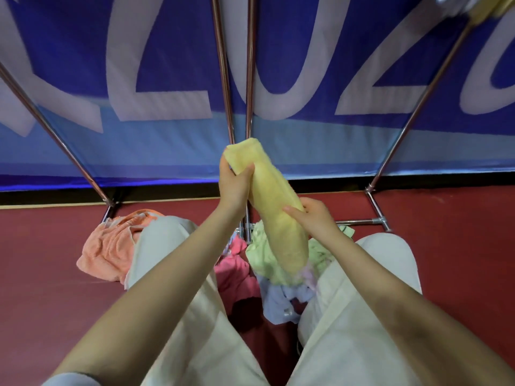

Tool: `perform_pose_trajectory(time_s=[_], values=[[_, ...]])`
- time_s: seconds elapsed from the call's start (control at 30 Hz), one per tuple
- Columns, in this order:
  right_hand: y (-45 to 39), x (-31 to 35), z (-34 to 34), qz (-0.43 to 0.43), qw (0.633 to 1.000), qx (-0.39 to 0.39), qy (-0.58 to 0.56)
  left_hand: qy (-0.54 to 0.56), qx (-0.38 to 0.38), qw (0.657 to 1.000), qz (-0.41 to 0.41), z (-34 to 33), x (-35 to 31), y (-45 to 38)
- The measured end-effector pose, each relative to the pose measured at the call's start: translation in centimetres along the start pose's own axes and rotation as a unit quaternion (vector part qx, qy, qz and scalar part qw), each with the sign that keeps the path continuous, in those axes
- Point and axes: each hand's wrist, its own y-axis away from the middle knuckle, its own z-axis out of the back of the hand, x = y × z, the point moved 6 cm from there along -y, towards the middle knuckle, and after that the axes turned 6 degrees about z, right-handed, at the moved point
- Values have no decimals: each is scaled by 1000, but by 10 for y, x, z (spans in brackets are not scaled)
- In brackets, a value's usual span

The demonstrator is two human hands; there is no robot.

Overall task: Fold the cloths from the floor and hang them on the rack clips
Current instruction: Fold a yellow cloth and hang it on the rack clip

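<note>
Head view: looking down past both forearms at a red floor [41, 260], blue banner [306, 65] behind, chrome rack legs [55, 140] fanning out from the middle.
Far left: orange cloth [106, 246] crumpled on the floor beside the left knee, untouched.
Left hand [234, 182]: raised, thumb and fingers clamped on the upper end of the yellow cloth [278, 218], pinching it just below the top fold.
Centre floor: pink cloth [237, 274] lying between the legs, partly hidden by the trousers [178, 274].
Yellow cloth: held in the air between the hands, already narrowed to a long strip, slanting down to the right, lower end hanging over the pile.
Right hand [315, 218]: lower, curled round the strip's right edge about mid-length, thumb laid across the front.
Right of centre: green cloth [264, 254] and pale blue cloth [281, 302] heaped under the strip.
Top right: blurred metal part of the rack with a yellow scrap [493, 6]; clip or not, cannot tell.
Step in hand, judged: finishing the fold before hanging.
Doing it well: keep the top pinch firm, slide the lower grip to the tail, bring ends together with edges matched, lift clear of the pile so nothing snags.
</note>
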Motion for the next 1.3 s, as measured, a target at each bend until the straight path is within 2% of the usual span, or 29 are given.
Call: perform_pose_trajectory(time_s=[0.13, 0.27, 0.4, 0.53, 0.67, 0.77, 1.0, 1.17, 1.3], values=[[-38, 40, 52, 43, 996, -30, 67, -43, 10, 994, -99, -31, -74, -15], [-70, 91, 114, 43, 990, -60, 118, -45, 52, 983, -169, -73, -155, -21], [-102, 143, 171, 56, 993, -98, 26, 5, 83, 977, -198, -113, -225, -26], [-123, 189, 226, 106, 985, -134, -24, 53, 100, 972, -207, -146, -289, -31], [-138, 231, 284, 173, 968, -180, -40, 90, 90, 970, -206, -173, -338, -40], [-147, 261, 324, 223, 956, -191, -10, 103, 64, 970, -213, -186, -364, -47], [-190, 280, 384, 229, 964, -127, 46, 131, 62, 969, -198, -223, -371, -60], [-225, 279, 409, 233, 968, -82, -35, 162, 62, 960, -218, -241, -355, -73], [-245, 270, 400, 198, 979, 6, -49, 192, 45, 951, -238, -243, -353, -86]])
